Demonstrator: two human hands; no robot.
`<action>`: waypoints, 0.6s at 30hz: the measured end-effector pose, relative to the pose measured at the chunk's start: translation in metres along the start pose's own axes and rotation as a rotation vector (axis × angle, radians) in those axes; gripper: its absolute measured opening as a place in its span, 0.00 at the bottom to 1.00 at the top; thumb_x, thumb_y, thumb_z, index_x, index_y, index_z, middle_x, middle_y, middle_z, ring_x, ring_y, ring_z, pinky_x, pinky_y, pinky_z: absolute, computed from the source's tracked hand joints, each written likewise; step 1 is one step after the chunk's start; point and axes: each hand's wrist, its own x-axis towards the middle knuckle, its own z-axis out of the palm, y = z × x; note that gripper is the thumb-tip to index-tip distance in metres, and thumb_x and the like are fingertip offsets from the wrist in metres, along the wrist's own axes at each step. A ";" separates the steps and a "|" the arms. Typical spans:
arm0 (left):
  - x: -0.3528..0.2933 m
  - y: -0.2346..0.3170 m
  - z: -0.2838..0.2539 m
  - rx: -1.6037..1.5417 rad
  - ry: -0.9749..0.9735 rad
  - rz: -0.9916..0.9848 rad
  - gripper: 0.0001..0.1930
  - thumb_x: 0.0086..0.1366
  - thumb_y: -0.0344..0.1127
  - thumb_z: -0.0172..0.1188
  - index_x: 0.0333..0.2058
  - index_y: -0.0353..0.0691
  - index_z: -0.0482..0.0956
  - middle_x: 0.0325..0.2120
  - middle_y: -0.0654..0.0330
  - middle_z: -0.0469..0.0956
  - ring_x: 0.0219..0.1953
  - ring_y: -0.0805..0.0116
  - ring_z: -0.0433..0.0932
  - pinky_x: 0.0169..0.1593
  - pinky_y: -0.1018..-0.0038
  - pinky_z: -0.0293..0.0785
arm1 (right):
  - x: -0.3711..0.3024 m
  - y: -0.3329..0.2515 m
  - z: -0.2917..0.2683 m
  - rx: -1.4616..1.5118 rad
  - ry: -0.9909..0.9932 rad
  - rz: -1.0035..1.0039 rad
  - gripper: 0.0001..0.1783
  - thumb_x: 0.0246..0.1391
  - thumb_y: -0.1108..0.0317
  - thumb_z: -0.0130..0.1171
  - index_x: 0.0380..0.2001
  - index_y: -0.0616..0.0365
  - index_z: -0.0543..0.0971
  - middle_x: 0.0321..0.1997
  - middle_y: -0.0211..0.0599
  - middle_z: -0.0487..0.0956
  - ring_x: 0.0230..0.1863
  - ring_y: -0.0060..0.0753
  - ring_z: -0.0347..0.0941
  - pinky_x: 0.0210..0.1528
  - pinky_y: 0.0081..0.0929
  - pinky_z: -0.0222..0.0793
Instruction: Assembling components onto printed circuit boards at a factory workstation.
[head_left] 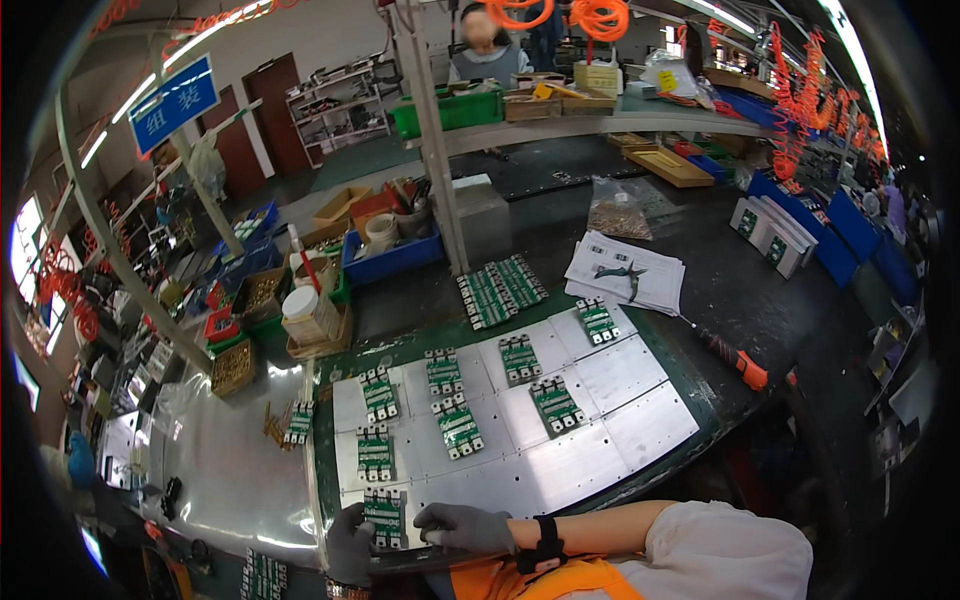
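A green circuit board [383, 517] with metal terminals lies at the near left corner of the silver metal plates [505, 480]. My left hand [350, 545], in a grey glove, is closed at the board's left edge, its fingertips against it. Just right of that board is my right hand [465, 527], also gloved, with its fingers curled together; anything between them is hidden. Several similar boards, such as one circuit board [376, 453] directly beyond, sit spaced out on the plates. A stack of green boards [502, 291] stands behind the plates.
Left of the plates are a single board [298, 422], brass-coloured screws, a white tub [310, 317] and parts bins. Papers with pliers [632, 273] on them lie far right, near an orange-ended tool [740, 364]. A metal post [440, 150] rises at the back; a person [490, 62] is beyond.
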 end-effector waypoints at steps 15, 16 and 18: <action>-0.046 0.029 0.026 0.723 0.261 0.212 0.37 0.49 0.49 0.67 0.53 0.33 0.68 0.43 0.42 0.75 0.45 0.44 0.74 0.48 0.57 0.70 | -0.003 0.001 -0.005 0.115 -0.106 0.105 0.21 0.61 0.64 0.51 0.54 0.64 0.66 0.44 0.36 0.75 0.40 0.21 0.71 0.45 0.20 0.68; -0.045 0.026 0.027 0.722 0.261 0.211 0.37 0.49 0.49 0.67 0.53 0.33 0.68 0.43 0.42 0.75 0.45 0.44 0.74 0.48 0.57 0.70 | -0.003 0.002 -0.005 0.183 -0.123 0.110 0.21 0.61 0.64 0.51 0.54 0.64 0.66 0.44 0.35 0.75 0.40 0.21 0.71 0.45 0.20 0.68; -0.043 0.017 0.025 0.740 0.260 0.261 0.36 0.51 0.46 0.68 0.54 0.33 0.67 0.44 0.42 0.75 0.46 0.43 0.73 0.49 0.57 0.70 | -0.003 0.004 -0.006 0.141 -0.111 0.095 0.21 0.61 0.64 0.51 0.54 0.64 0.66 0.44 0.35 0.75 0.40 0.21 0.71 0.45 0.21 0.68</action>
